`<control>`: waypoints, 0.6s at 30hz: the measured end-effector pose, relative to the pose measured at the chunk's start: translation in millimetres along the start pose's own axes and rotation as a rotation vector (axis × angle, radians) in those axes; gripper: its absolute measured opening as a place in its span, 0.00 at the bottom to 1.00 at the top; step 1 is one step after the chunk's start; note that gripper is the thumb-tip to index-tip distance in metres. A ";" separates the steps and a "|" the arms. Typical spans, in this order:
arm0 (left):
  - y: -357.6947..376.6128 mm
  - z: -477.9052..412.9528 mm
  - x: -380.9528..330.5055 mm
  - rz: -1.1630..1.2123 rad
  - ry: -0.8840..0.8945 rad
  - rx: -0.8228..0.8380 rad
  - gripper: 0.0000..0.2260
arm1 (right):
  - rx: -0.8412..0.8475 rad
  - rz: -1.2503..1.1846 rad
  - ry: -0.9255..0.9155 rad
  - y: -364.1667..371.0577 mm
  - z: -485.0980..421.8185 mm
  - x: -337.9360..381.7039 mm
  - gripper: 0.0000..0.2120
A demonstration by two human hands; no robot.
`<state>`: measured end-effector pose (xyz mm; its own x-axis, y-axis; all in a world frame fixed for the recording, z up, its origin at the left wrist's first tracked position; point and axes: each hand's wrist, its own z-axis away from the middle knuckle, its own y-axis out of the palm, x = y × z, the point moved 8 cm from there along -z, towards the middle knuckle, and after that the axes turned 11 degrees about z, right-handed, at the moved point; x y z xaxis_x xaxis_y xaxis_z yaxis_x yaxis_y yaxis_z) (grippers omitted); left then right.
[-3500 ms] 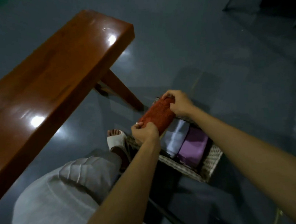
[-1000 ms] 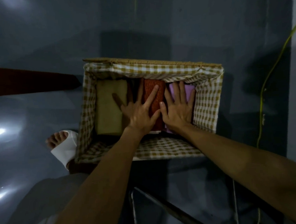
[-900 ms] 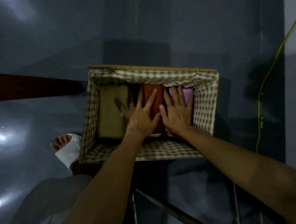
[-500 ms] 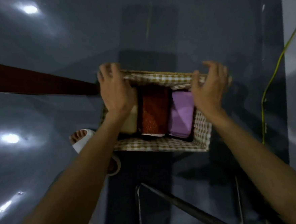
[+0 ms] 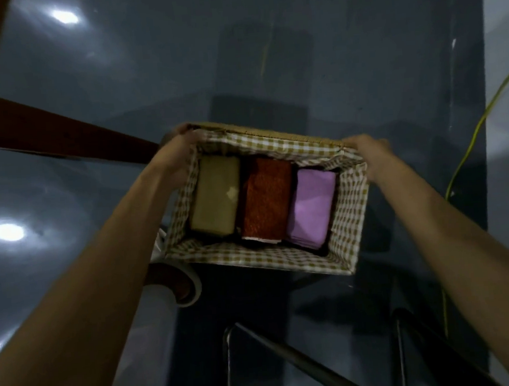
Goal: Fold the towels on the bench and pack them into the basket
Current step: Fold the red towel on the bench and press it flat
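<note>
A wicker basket [image 5: 260,257] with a brown-and-white checked lining is below me over the dark floor. Three folded towels lie side by side in it: a beige towel [image 5: 216,200] on the left, a rust-red towel [image 5: 265,199] in the middle, a lilac towel [image 5: 313,205] on the right. A white edge of another towel shows under the red one. My left hand [image 5: 173,154] grips the basket's far left corner. My right hand [image 5: 371,154] grips its far right corner. The fingers of both hands are hidden behind the rim.
The brown wooden bench [image 5: 32,134] runs in from the left behind the basket. A yellow-green cable [image 5: 467,153] trails down the right side of the floor. A dark metal frame [image 5: 288,356] stands below the basket. My foot in a white sandal [image 5: 175,279] is beside the basket's near left corner.
My hands left the towels, where they were pressing flat, and moved outward to the basket's far corners. The basket now sits lower and more tilted in view.
</note>
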<state>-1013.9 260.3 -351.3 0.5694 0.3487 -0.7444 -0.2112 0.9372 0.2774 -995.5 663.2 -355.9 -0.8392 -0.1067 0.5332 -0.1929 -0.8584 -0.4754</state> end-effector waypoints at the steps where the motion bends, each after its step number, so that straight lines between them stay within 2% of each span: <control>1: -1.1 2.4 -1.5 0.059 -0.010 0.024 0.07 | 0.021 -0.028 0.006 2.6 -0.9 -0.5 0.13; 4: -4.1 10.0 -8.4 0.160 0.000 0.067 0.14 | 0.081 -0.125 -0.064 11.4 -0.2 -1.3 0.09; 7: -1.4 14.1 -12.3 0.240 -0.010 0.098 0.22 | 0.120 -0.215 -0.182 14.4 5.2 1.9 0.12; 10: -23.8 7.7 -10.9 0.292 -0.020 0.005 0.16 | 0.183 -0.322 -0.229 10.6 6.7 -1.2 0.14; 15: -46.7 5.1 -5.1 0.304 -0.094 -0.089 0.15 | 0.356 -0.454 -0.192 8.9 6.9 -10.0 0.22; 17: -48.1 6.1 -10.3 0.226 -0.092 -0.063 0.16 | 0.420 -0.540 -0.141 9.6 10.6 -13.9 0.20; 18: -46.8 7.5 -12.4 0.153 -0.082 -0.002 0.15 | 0.448 -0.585 -0.115 8.7 13.2 -15.7 0.15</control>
<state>-1005.1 212.1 -350.5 0.5937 0.4861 -0.6413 -0.3020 0.8733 0.3823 -977.3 650.8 -359.1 -0.5999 0.4001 0.6928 -0.3456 -0.9106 0.2267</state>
